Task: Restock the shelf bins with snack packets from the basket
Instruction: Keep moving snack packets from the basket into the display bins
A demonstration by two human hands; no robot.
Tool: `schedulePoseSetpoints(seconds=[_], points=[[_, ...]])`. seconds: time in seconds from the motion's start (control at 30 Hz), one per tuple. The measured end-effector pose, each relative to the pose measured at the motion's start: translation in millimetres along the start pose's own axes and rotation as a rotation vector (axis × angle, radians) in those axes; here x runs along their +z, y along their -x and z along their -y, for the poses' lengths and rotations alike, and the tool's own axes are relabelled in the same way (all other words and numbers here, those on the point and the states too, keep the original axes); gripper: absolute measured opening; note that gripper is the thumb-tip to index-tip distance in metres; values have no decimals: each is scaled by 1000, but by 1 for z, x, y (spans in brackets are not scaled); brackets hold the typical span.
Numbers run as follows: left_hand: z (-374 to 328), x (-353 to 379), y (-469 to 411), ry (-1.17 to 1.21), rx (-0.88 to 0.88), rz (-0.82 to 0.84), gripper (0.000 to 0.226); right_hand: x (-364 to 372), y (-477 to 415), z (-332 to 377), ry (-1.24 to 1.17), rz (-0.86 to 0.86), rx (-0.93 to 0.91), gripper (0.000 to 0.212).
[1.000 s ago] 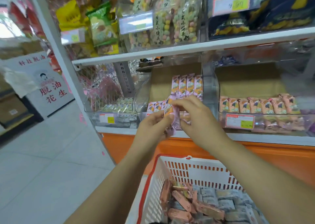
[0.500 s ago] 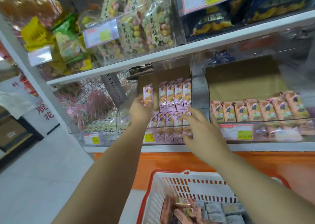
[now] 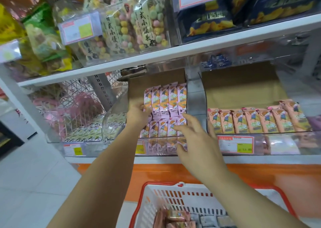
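I note the left hand [image 3: 139, 114] pinching a pink packet [image 3: 148, 97] upright at the left end of the middle bin [image 3: 156, 137], while the right hand [image 3: 199, 144] lays straight, spread fingers [image 3: 190, 119] against the front row [image 3: 162, 128], seemingly to stop it toppling, above the basket [image 3: 182, 189].

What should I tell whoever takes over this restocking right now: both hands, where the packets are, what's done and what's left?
Left hand: at the left end of the back row of pink packets in the middle bin. I cannot tell whether it grips or pushes.
Right hand: open, fingers spread on the front row.
Done: the middle bin holds two rows, and the right bin holds one row of peach packets.
Left: the basket below holds more packets. Carry on shelving them.
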State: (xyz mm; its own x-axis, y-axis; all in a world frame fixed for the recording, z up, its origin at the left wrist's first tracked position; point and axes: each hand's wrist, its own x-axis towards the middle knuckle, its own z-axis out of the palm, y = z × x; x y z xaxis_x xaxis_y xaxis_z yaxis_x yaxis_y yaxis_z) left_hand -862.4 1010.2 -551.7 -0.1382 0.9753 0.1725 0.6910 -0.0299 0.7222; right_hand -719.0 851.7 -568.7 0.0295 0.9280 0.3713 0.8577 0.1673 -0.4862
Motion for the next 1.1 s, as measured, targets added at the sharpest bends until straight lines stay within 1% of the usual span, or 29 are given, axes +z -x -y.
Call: schedulePoseSetpoints(seconds=[0.1, 0.17, 0.23, 0.3, 0.37, 0.43, 0.47, 0.53, 0.57, 0.63, 0.73, 0.8, 0.83, 0.87, 0.93, 1.0, 1.1], points=[[1, -9, 3, -63, 15, 40, 40, 3, 2, 4, 28, -47, 10, 42], [5, -15, 7, -148, 69, 0, 42, 8, 3, 6, 62, -148, 3, 37], [14, -21, 23, -223, 217, -106, 39, 12, 5, 7, 76, -242, -70, 30], [28, -29, 52, -192, 435, -219, 33, 18, 11, 10, 52, -288, -200, 19], [51, -36, 86, -174, 603, -300, 30, 28, 22, 11, 34, -251, -299, 17], [84, -37, 117, -188, 668, -327, 30, 36, 36, 9, 64, -132, -335, 16], [101, -35, 132, -194, 650, -313, 30, 40, 43, 8, 93, -31, -319, 17], [138, -28, 160, -197, 543, -245, 31, 47, 54, 3, 188, 211, -246, 21], [156, -23, 171, -196, 474, -207, 32, 53, 59, -2, 201, 303, -208, 22], [191, -12, 190, -208, 323, -97, 36, 70, 73, -12, 157, 427, -82, 24], [229, 2, 210, -239, 166, 123, 43, 111, 103, -21, 62, 504, 89, 21], [247, 12, 221, -209, 102, 253, 46, 142, 127, -27, -33, 548, 197, 19], [254, 16, 226, -190, 83, 293, 47, 156, 139, -29, -78, 575, 252, 20], [259, 19, 229, -179, 73, 303, 47, 170, 151, -32, -117, 607, 305, 23], [265, 22, 231, -148, 76, 269, 45, 194, 172, -39, -157, 654, 390, 28], [267, 23, 230, -129, 79, 258, 44, 213, 186, -45, -156, 665, 419, 30], [268, 24, 229, -110, 87, 252, 43, 228, 194, -51, -90, 705, 428, 33]])
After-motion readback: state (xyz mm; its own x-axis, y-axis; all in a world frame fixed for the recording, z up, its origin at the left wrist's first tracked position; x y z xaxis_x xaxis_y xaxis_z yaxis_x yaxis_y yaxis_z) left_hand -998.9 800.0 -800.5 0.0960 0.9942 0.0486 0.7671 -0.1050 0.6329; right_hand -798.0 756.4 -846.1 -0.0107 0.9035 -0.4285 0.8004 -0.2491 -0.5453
